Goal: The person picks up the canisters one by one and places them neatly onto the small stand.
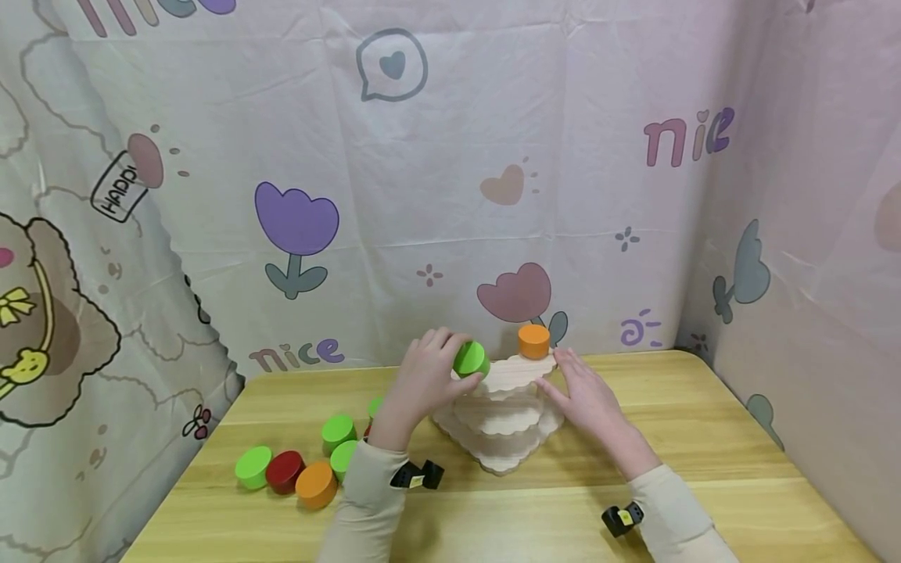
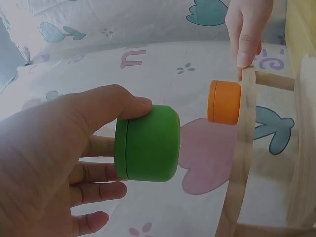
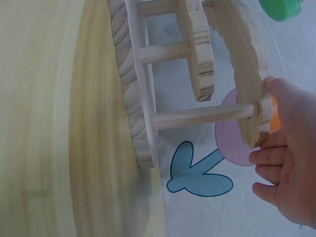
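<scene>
My left hand (image 1: 424, 377) pinches a green cylinder (image 1: 472, 358) between thumb and fingers. In the left wrist view the green cylinder (image 2: 148, 143) is apart from the wooden top tier, with a thin seam round one end. A tiered wooden stand (image 1: 505, 414) with scalloped edges stands on the table. On its top tier, to the right, sits an orange cylinder (image 1: 533, 342). My right hand (image 1: 586, 395) grips the right end of that tier. The right wrist view shows the thumb and fingers of the right hand (image 3: 294, 158) on either side of the tier's end.
Left of the stand, several loose cylinders lie on the wooden table (image 1: 598, 500): a red one (image 1: 285, 471), an orange one (image 1: 317, 484) and green ones (image 1: 253, 467). The left forearm partly hides some. A printed cloth (image 1: 436, 156) hangs behind the table.
</scene>
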Demonstrator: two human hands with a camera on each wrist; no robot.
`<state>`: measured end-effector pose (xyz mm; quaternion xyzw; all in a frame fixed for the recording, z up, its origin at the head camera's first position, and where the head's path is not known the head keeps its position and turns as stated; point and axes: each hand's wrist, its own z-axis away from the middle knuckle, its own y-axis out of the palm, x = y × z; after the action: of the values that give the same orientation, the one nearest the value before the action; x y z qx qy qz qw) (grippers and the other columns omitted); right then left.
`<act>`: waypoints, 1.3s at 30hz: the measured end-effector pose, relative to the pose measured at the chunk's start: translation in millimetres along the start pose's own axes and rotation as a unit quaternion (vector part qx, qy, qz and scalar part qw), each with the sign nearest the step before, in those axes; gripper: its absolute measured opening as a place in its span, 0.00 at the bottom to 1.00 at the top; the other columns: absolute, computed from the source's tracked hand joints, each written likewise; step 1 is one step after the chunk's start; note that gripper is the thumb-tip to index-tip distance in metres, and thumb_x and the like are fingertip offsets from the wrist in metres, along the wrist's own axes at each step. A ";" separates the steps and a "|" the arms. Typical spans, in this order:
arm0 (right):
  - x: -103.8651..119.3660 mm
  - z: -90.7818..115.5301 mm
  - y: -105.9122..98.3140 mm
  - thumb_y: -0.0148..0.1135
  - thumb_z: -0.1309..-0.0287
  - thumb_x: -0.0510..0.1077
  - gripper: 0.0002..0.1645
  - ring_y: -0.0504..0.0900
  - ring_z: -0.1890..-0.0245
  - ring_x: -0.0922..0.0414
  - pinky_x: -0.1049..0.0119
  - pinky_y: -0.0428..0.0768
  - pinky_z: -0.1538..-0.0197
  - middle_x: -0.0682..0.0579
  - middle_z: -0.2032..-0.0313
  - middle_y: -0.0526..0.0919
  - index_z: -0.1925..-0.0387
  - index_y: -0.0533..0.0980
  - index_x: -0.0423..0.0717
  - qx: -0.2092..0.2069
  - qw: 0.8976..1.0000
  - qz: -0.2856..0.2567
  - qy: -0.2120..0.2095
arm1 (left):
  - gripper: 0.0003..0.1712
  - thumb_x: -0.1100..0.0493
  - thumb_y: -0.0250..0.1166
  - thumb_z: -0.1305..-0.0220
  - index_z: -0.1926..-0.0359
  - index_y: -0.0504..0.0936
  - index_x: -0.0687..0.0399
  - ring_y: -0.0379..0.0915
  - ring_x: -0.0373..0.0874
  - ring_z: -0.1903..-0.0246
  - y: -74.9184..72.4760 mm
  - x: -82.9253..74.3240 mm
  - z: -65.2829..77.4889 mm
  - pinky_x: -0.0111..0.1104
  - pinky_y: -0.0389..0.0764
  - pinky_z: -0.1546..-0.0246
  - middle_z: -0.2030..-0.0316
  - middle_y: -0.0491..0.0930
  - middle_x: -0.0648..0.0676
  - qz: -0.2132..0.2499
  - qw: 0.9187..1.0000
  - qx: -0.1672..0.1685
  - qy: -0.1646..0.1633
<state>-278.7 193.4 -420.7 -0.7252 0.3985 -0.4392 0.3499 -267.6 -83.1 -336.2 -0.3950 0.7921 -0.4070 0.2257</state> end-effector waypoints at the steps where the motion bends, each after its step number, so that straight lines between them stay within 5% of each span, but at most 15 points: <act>1: -0.1 -0.1 -0.2 0.49 0.35 0.68 0.49 0.55 0.26 0.39 0.44 0.56 0.28 0.38 0.28 0.58 0.28 0.57 0.35 0.001 1.000 0.001 0.000 | 0.31 0.39 0.69 0.46 0.46 0.78 0.49 0.72 0.46 0.57 1.0 -0.7 -2.5 0.36 0.71 0.61 0.54 0.78 0.51 0.005 1.000 0.007 -0.005; 18: -1.8 -1.5 2.5 0.48 0.35 0.69 0.50 0.53 0.25 0.40 0.44 0.55 0.27 0.39 0.27 0.56 0.27 0.54 0.37 0.011 1.000 -0.005 0.003 | 0.31 0.40 0.66 0.44 0.43 0.76 0.48 0.71 0.48 0.53 36.7 -12.4 -34.3 0.41 0.72 0.56 0.51 0.77 0.53 0.037 0.996 0.064 -0.053; 26: -0.3 -0.9 -0.4 0.48 0.35 0.68 0.50 0.53 0.25 0.40 0.44 0.55 0.27 0.39 0.27 0.56 0.27 0.53 0.38 0.016 1.000 -0.005 0.008 | 0.32 0.38 0.65 0.44 0.42 0.76 0.47 0.71 0.48 0.54 56.1 -15.3 -43.6 0.41 0.73 0.57 0.51 0.77 0.54 0.025 0.996 0.076 -0.050; 39: -1.4 -1.6 0.8 0.47 0.35 0.70 0.51 0.54 0.26 0.40 0.44 0.57 0.28 0.38 0.27 0.57 0.27 0.54 0.37 0.013 1.000 -0.005 0.008 | 0.31 0.39 0.63 0.41 0.39 0.75 0.45 0.68 0.46 0.52 69.0 -20.8 -51.8 0.39 0.71 0.54 0.49 0.76 0.52 0.029 0.993 0.093 -0.071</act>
<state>-280.8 194.0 -421.3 -0.7186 0.3922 -0.4521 0.3541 -321.1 -17.5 -362.8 -0.3775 0.7436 -0.4432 0.3289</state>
